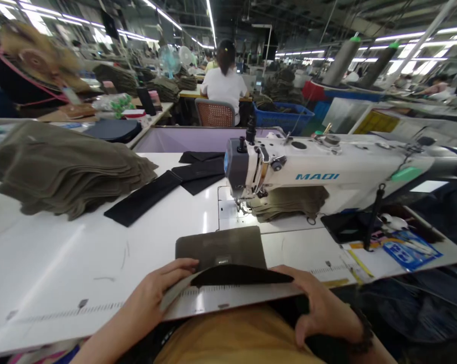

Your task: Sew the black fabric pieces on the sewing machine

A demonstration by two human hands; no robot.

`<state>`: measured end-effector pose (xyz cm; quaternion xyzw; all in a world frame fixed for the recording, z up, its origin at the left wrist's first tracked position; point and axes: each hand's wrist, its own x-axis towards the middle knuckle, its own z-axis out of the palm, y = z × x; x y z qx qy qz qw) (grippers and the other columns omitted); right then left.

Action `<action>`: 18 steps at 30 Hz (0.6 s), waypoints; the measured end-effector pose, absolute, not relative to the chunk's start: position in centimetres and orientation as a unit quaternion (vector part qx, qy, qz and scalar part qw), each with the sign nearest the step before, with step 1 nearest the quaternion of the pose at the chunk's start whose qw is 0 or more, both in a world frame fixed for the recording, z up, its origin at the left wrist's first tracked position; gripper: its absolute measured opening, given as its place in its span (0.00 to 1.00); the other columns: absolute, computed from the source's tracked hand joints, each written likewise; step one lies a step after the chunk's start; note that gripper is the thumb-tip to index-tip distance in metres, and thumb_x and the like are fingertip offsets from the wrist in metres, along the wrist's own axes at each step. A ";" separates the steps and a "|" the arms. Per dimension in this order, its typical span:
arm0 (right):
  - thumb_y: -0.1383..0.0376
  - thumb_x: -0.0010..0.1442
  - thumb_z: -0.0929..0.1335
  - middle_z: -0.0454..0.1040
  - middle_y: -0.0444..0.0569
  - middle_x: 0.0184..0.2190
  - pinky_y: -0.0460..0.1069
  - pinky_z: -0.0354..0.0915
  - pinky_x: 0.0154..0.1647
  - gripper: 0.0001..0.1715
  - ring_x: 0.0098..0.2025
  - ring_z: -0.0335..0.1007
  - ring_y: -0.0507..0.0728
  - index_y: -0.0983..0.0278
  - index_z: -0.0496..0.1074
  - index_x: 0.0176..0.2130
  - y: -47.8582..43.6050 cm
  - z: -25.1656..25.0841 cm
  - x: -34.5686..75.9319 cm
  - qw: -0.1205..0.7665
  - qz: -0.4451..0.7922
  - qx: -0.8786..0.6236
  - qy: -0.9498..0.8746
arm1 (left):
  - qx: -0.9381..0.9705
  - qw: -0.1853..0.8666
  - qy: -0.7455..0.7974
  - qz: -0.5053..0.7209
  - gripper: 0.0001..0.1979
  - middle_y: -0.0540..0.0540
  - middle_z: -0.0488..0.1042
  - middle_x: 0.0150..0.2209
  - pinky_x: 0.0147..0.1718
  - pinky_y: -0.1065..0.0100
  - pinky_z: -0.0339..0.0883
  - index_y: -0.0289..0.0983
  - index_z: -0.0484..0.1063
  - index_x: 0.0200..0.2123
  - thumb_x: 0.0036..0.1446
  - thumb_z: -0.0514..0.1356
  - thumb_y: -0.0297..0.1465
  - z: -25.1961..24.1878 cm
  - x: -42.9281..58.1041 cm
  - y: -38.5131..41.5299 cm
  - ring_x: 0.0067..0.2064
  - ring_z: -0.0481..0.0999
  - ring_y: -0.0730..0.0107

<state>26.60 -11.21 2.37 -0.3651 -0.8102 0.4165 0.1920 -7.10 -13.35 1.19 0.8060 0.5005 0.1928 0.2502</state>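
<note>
An olive-brown fabric piece (228, 245) with a small label lies at the table's front edge, below the sewing machine's needle area. Its near edge is raised and folded, showing a black underside (243, 275). My left hand (162, 285) holds the piece at its left end, fingers on top; its thumb is hidden. At the right end, my right hand (321, 303) has its fingers against the raised edge, fingertips partly behind the cloth, the thumb apart and lower. A white sewing machine (315, 164) stands just beyond, with olive fabric pieces (289, 202) stacked under its arm.
A tall stack of olive fabric pieces (73, 167) lies on the left of the white table (61, 273). Black fabric strips (145, 197) lie beside it. At the right are a blue packet (410, 250) and a dark tray (346, 225). A person (224, 83) sits ahead.
</note>
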 end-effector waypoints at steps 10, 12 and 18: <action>0.66 0.58 0.61 0.74 0.47 0.32 0.46 0.64 0.36 0.10 0.35 0.69 0.54 0.65 0.71 0.35 -8.4 1.7 20.8 0.285 0.388 -0.450 -0.752 | 0.773 0.179 0.542 0.278 0.12 0.44 0.73 0.40 0.38 0.73 0.69 0.36 0.71 0.34 0.58 0.49 0.31 0.2 -6.8 -12.5 0.38 0.75 0.70; 0.64 0.58 0.61 0.73 0.45 0.27 0.45 0.63 0.31 0.11 0.31 0.68 0.54 0.66 0.70 0.31 -8.4 1.5 20.4 0.270 0.380 -0.485 -0.740 | 0.770 0.169 0.551 0.274 0.11 0.45 0.73 0.38 0.37 0.73 0.69 0.36 0.71 0.34 0.57 0.48 0.30 -0.2 -6.7 -12.3 0.37 0.75 0.70; 0.61 0.58 0.61 0.69 0.44 0.21 0.45 0.63 0.26 0.10 0.25 0.67 0.53 0.66 0.66 0.34 -8.7 -0.2 20.5 0.259 0.337 -0.563 -0.709 | 0.760 0.123 0.579 0.268 0.09 0.47 0.74 0.37 0.36 0.73 0.70 0.37 0.68 0.38 0.58 0.49 0.31 -1.0 -6.8 -12.7 0.36 0.75 0.70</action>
